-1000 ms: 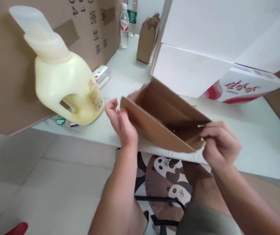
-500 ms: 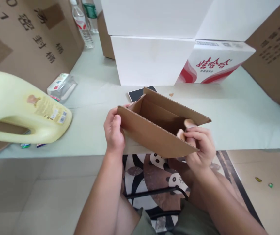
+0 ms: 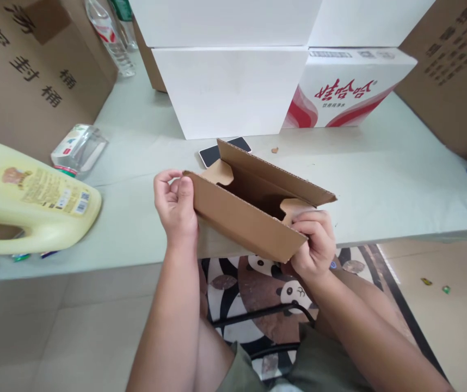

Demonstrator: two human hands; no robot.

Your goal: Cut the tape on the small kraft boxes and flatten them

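Observation:
A small brown cardboard box (image 3: 245,215) is held tilted above the front edge of the table, its top open toward me and its long flaps standing up. My left hand (image 3: 177,204) grips its left end, the thumb on the near panel and the fingers behind. At the right end, my right hand (image 3: 315,239) is closed on the box by the short end flap (image 3: 294,208), which is folded inward. The left short flap (image 3: 219,172) also leans in over the opening. The inside of the box is dark, and I cannot make out anything in it.
Behind the box lies a phone (image 3: 209,157) on the table (image 3: 372,179). White cartons (image 3: 225,92) stand at the back. A yellow jug (image 3: 54,201) and a clear plastic bottle (image 3: 80,148) lie at left. A large cardboard carton (image 3: 45,60) stands behind them.
Both short end flaps now bend inward over the opening; earlier the right one stood up at my right fingers. The view has shifted, so the box sits slightly further left in it.

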